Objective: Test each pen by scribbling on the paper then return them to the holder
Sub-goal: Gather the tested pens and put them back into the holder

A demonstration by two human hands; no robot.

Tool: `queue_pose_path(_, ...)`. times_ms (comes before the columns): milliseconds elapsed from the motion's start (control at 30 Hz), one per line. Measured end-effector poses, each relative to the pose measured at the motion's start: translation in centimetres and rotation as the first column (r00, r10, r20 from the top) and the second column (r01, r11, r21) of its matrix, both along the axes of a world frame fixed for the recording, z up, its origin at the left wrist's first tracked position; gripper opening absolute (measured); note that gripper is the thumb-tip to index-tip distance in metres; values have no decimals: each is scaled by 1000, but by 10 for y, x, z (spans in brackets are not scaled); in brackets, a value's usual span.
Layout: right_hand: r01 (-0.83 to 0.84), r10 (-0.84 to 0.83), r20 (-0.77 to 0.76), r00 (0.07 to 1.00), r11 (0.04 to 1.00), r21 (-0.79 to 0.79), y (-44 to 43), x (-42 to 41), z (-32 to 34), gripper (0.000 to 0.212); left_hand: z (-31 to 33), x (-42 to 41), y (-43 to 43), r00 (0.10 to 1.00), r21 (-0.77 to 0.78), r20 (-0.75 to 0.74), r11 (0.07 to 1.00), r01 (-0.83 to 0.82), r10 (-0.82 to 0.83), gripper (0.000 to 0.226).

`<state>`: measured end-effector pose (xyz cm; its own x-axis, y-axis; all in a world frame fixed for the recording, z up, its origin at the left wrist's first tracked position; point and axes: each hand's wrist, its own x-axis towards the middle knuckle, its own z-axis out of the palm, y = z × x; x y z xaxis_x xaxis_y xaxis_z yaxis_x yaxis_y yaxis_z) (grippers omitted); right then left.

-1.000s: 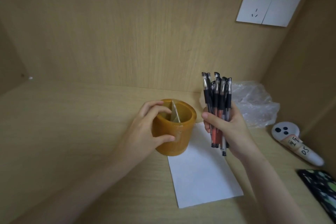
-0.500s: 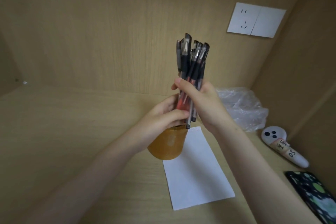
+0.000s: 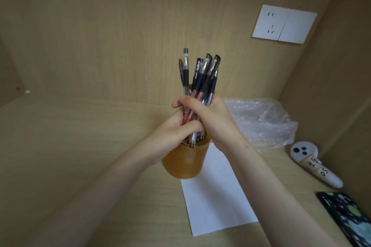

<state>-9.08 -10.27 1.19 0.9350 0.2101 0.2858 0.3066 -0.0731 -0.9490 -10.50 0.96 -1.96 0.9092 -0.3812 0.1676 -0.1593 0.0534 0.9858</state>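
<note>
The mouth of the round amber translucent holder [image 3: 184,163] is hidden behind both hands, so what it contains cannot be made out. Only its wall shows, standing on the pale wooden desk [image 3: 80,146]. Directly above it, at its 12 o'clock, stands the bundle of black-capped plastic pens [image 3: 202,80], nearly upright with the caps fanning out at the top. Some barrels look red and some clear. The lower ends sit level with the rim, and it is unclear whether they dip inside.

The right hand [image 3: 210,118] curls its fingers round the middle of the bundle from 3 o'clock. The left hand [image 3: 174,131] grips lower down from 9 o'clock with its thumb across the front, and its other fingers are out of sight behind the pens.

The white sheet of paper [image 3: 216,200] lies at the holder's 5 o'clock, its far corner covered by the holder and the right forearm. A crumpled clear plastic bag [image 3: 263,120] sits at 2 o'clock, and a white handheld controller with handwritten labels [image 3: 315,164] lies at 3 o'clock. A dark, green-spotted flat object [image 3: 349,220] at 4 o'clock is cut off by the frame edge. A white wall socket plate [image 3: 284,24] is at 1 o'clock on the back panel.
</note>
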Motion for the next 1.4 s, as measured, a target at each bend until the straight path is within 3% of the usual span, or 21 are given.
queue_pose_path(100, 1, -1, 7, 1000, 999, -43, 0, 4, 0, 16, -2, 4, 1, 1000, 27, 6, 999, -23, 23, 38)
queue_pose_path(233, -37, 36, -6, 999, 994, -100, -1, 9, -1, 20, -5, 7, 2, 999, -19, 2, 999, -39, 39, 11)
queue_pose_path(300, -47, 47, -3, 999, 995, -92, 1, 11, 1, 23, -3, 7, 2, 999, -36, 18, 998, -44, 45, 10)
queue_pose_path(533, -89, 89, -5, 996, 991, -103, 8, 16, 10, 44, 0, 18, 7, 997, -21, 37, 997, -71, 72, 44)
queue_pose_path(700, -123, 122, -25, 992, 992, -32, 7, 17, 3, 59, -3, 19, 11, 999, -64, 4, 997, -44, 44, 35)
queue_pose_path(800, -136, 136, -2, 991, 990, -32, 5, 19, -2, 57, -5, 20, 13, 998, -35, 11, 998, -55, 55, 31)
queue_pose_path(933, -16, 22, 62, 998, 996, -89, 3, 26, -2, 47, -6, 21, 16, 998, 34, 46, 999, -39, 37, 23)
queue_pose_path(1167, 215, -146, 236, 961, 928, -303, -10, 43, -17, 64, -3, 28, 23, 990, 77, 137, 997, -1, -10, 10)
queue_pose_path(1300, 212, -138, 236, 962, 921, -328, -11, 44, -17, 60, -6, 29, 25, 988, 38, 152, 999, 4, -10, 8)
queue_pose_path(1400, 250, -189, 261, 947, 942, -225, -17, 42, -16, 60, -6, 31, 29, 990, -29, 140, 999, -32, 36, 14)
